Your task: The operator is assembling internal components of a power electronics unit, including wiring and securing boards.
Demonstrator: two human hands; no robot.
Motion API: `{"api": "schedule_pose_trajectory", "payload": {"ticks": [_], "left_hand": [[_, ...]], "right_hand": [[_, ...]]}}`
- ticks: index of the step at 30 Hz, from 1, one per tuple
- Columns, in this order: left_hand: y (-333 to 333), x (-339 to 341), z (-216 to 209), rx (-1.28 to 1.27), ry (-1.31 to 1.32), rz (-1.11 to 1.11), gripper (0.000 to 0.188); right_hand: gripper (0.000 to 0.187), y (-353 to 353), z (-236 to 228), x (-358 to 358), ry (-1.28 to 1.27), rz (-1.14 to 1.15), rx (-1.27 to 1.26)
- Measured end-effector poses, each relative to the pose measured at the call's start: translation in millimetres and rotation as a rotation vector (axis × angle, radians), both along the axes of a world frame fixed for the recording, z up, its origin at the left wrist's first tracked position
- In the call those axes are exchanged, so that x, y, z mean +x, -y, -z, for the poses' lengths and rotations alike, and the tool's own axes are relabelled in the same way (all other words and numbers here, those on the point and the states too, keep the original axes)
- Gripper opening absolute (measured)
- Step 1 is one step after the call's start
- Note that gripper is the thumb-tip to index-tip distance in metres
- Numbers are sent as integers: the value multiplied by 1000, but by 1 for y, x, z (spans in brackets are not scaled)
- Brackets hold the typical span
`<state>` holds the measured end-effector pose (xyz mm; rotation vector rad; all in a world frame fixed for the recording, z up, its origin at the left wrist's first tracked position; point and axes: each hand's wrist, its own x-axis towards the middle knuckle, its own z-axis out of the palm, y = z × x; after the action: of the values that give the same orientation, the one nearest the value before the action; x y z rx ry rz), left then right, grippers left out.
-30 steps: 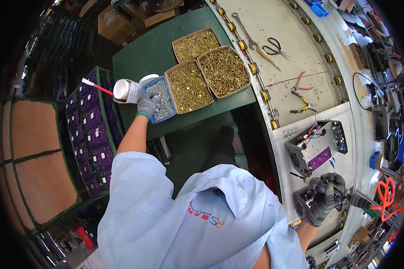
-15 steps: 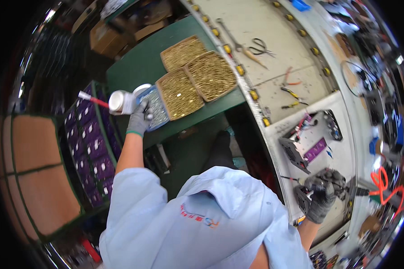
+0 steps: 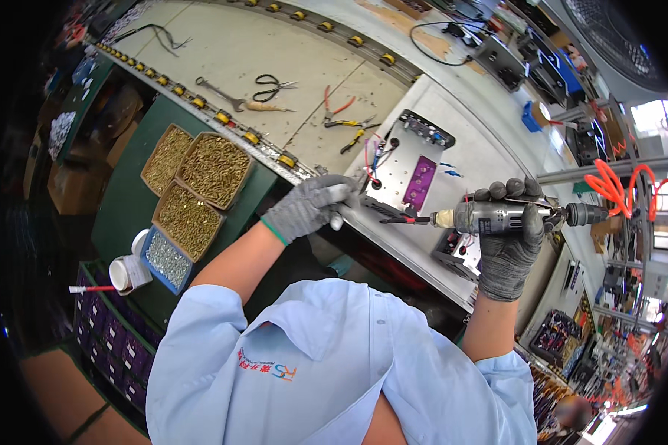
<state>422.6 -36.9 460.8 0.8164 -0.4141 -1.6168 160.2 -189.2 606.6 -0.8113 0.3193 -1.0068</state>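
Observation:
My right hand (image 3: 506,259), in a grey glove, is wrapped round a black air screwdriver (image 3: 493,218). Its thin bit points left toward the side of a metal case (image 3: 395,165). Inside that case lies a purple board (image 3: 421,182), with loose wires beside it. My left hand (image 3: 308,206), also gloved, is at the bench edge just left of the case. Its fingers are drawn together, and whatever they may hold is too small to make out. Below the screwdriver stands a second case (image 3: 459,251), partly covered by my right hand.
On the green table at left stand a blue tray of silver screws (image 3: 166,258), boxes of brass-coloured parts (image 3: 214,169) and a white jar with a brush (image 3: 123,274). Scissors (image 3: 274,87), a wrench (image 3: 219,94) and pliers (image 3: 335,104) lie on the bench. An orange coiled hose (image 3: 614,185) hangs at right.
My left hand has left the tray of silver screws and come right to the case. My right hand has raised the screwdriver level beside it. The view has swung right.

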Motion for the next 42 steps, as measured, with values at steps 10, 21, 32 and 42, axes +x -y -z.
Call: {"api": "schedule_pose_trajectory", "payload": {"ticks": [10, 21, 32, 42], "left_hand": [[37, -72, 9, 29, -28, 175, 31], [54, -56, 2, 50, -14, 150, 40], [73, -43, 1, 107, -116, 99, 44], [85, -40, -10, 329, -17, 188, 47]], "right_hand": [[33, 0, 4, -47, 112, 221, 9], [33, 11, 14, -34, 62, 263, -82], [36, 32, 21, 8, 27, 188, -63], [43, 44, 29, 23, -94, 66, -314]]}}
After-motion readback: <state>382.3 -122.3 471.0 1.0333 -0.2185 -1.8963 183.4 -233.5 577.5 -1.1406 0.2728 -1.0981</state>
